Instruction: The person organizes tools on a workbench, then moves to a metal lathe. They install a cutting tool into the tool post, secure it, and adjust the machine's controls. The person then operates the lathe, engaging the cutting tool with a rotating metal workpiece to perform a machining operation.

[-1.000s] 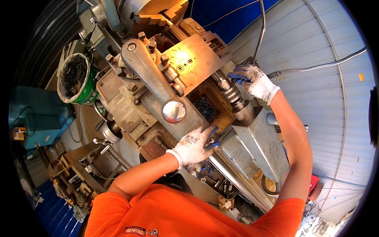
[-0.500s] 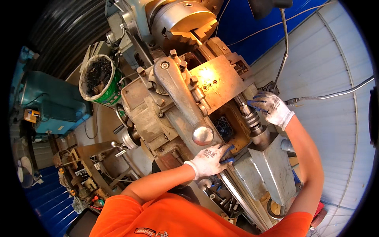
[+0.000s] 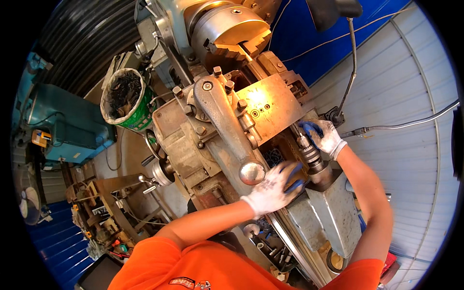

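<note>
A metal drill chuck (image 3: 308, 151) sits in the tailstock (image 3: 333, 208) of a lathe. My right hand (image 3: 325, 137), in a white glove with blue-coated fingers, is curled against the chuck's front end; its fingertips are partly hidden. A thin bit or rod shows ahead of the chuck, beside the lit metal plate (image 3: 270, 113). My left hand (image 3: 276, 189), gloved alike and slightly blurred, hovers over the lathe bed with fingers apart, holding nothing. It is next to the round knob (image 3: 252, 172) of the tool post's clamp lever (image 3: 220, 116).
The large lathe chuck (image 3: 229, 31) stands at the far end. A green bucket (image 3: 126, 99) of dark metal shavings is at left. A lamp (image 3: 333, 9) and a flexible metal hose (image 3: 411, 123) are at right. Handwheel (image 3: 162, 171) and loose tools (image 3: 270, 249) lie nearer.
My left hand has moved right and forward off the bed's near edge, its fingers spreading. My right hand has shifted slightly left, closer round the drill chuck.
</note>
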Demonstrator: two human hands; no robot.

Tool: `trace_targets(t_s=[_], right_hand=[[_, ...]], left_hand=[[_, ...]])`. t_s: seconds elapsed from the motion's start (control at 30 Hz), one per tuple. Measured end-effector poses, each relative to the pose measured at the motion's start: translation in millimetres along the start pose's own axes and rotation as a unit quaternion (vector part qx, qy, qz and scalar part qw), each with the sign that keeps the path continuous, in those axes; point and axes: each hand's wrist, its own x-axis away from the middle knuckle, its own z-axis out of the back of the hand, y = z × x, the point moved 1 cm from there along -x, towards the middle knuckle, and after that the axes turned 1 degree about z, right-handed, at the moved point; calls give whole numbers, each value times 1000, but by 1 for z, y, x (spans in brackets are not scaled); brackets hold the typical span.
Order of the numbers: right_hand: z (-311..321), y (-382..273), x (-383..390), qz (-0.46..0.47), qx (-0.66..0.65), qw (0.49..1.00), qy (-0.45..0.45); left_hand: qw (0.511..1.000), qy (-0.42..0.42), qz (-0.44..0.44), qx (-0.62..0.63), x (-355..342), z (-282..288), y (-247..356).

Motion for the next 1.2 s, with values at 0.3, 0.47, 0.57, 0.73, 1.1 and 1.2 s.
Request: trace_targets(t_s=[0.3,0.47,0.57,0.73,1.1,1.2], right_hand=[[1,-22,-3,42,35,998,-3],[-3,-23,-1,27,35,999,14],[-4,-23,-2,24,33,999,23],[-3,-27,-6,21,38,998,36],[-13,-29,-16,9,46,997,59],[-13,-27,-13,2,49,997,60]], left_hand=[[975,47,72,-204,-153,-41,37],[979,16,125,-161,-158,-37,41],[982,21,115,-148,-156,-36,39],[987,12,92,-134,-159,-33,35],[987,-25,83,-135,-166,-40,15],[987,-11,79,-142,-152,-17,30]])
